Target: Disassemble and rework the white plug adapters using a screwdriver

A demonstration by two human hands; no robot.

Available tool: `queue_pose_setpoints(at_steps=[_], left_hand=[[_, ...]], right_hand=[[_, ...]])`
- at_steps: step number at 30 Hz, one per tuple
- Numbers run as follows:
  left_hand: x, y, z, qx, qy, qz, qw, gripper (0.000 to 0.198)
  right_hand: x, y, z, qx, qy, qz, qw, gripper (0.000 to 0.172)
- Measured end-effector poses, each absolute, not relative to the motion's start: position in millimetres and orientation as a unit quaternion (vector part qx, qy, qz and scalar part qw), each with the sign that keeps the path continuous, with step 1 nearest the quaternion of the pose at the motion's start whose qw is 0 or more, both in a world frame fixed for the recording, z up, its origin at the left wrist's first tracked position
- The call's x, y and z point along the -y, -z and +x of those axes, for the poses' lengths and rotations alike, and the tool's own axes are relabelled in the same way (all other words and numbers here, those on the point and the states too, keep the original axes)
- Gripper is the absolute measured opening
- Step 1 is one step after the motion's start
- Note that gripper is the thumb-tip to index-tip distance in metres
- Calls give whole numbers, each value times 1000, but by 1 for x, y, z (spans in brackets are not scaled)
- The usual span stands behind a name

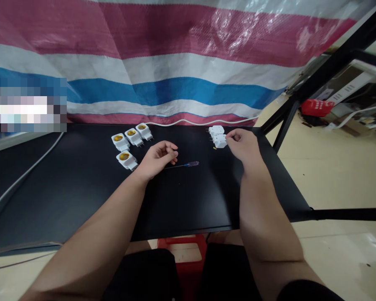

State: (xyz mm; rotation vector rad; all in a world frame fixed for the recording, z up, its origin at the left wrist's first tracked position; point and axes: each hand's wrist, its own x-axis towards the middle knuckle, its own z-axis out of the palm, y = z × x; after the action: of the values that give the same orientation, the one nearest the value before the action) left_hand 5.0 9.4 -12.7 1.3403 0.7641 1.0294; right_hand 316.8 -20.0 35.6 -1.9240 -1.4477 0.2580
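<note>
Black table (81, 188); striped tarp (175, 62) behind; beige floor (332, 167); red stool (188, 251) beneath. Left hand (158, 159) half-curled, empty, beside screwdriver (186, 164). Right hand (244, 146): fingertips on plugs (217, 137), table's far right; grasp unclear. Four sockets (131, 140) far left. Grey cable (25, 171) left.

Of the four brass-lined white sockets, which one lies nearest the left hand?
The socket lying alone, nearer the person than the row of three. It sits right beside the left hand, close to the wrist.

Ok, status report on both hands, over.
Left hand loosely curled beside screwdriver. Right hand touching two white adapters. Four lamp sockets sit left, apart.
</note>
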Motion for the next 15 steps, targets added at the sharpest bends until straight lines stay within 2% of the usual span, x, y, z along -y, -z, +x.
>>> queue_pose_setpoints(at_steps=[4,7,10,15], left_hand=[[-9,13,5,-330,-444,580,598,28],[-10,14,5,-330,-441,582,598,29],[-10,14,5,-332,-439,583,598,29],[-9,14,5,-338,-433,584,598,28]], right_hand=[[28,-41,313,602,-207,-727,256,23],[26,-34,313,620,-236,-720,205,33],[23,-25,315,627,-236,-718,189,38],[19,-17,318,639,-235,-707,191,35]])
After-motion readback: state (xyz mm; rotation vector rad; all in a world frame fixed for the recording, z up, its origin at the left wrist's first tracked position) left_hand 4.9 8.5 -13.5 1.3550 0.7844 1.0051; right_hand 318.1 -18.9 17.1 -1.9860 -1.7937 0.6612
